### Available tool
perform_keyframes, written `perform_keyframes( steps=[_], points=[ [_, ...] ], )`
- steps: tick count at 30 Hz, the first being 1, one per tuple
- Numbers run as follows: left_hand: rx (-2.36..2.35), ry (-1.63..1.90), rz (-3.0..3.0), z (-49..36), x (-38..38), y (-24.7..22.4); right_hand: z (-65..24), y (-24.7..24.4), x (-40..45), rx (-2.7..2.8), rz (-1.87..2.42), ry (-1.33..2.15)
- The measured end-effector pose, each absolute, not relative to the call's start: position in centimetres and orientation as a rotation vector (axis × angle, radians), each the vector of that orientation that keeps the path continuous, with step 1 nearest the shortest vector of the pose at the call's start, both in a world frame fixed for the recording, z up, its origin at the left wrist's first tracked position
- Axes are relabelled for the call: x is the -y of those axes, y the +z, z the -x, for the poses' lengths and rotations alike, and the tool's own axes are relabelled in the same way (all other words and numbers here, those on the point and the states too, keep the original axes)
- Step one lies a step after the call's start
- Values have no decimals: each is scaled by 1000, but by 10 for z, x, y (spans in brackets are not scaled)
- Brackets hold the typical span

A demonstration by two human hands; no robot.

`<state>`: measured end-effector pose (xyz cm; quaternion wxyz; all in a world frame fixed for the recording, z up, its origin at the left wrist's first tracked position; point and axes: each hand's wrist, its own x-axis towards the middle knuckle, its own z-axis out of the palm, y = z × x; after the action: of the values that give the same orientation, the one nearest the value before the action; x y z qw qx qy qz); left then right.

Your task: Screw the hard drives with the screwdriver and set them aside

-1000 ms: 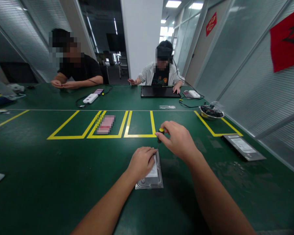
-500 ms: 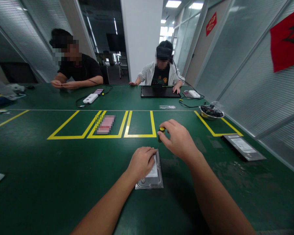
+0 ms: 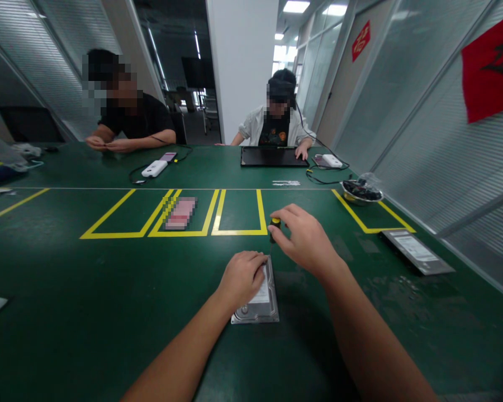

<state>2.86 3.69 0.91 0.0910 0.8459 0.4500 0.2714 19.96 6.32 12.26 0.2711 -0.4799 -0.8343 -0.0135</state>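
L hand (image 3: 242, 279) pressed flat-ish on hard drive (image 3: 265, 298), which lies on green table (image 3: 171, 335) under it. R hand (image 3: 304, 237), just beyond & right of L, pinches screwdriver (image 3: 275, 228) w/ yellow-topped handle, approx upright over drive's far edge. 2nd hard drive (image 3: 417, 252) well right of R hand.

The only view is from a camera worn on the person's head, facing forward and down across the green table (image 3: 109, 296). Both forearms enter from the bottom edge, with the left hand (image 3: 242, 279) and right hand (image 3: 304, 237) near the middle, fairly close to the camera. The view is wide, reaching past the table's far side to two people, the white pillar (image 3: 243, 61) and the glass walls, upright lines leaning outward toward both sides.
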Motion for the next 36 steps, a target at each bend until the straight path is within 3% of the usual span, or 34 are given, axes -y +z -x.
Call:
perform_keyframes(
  steps=[36],
  points=[
    [-1346,782,-2507,-28,-37,10,-202,124,-66,2241,1216,60]
  ],
)
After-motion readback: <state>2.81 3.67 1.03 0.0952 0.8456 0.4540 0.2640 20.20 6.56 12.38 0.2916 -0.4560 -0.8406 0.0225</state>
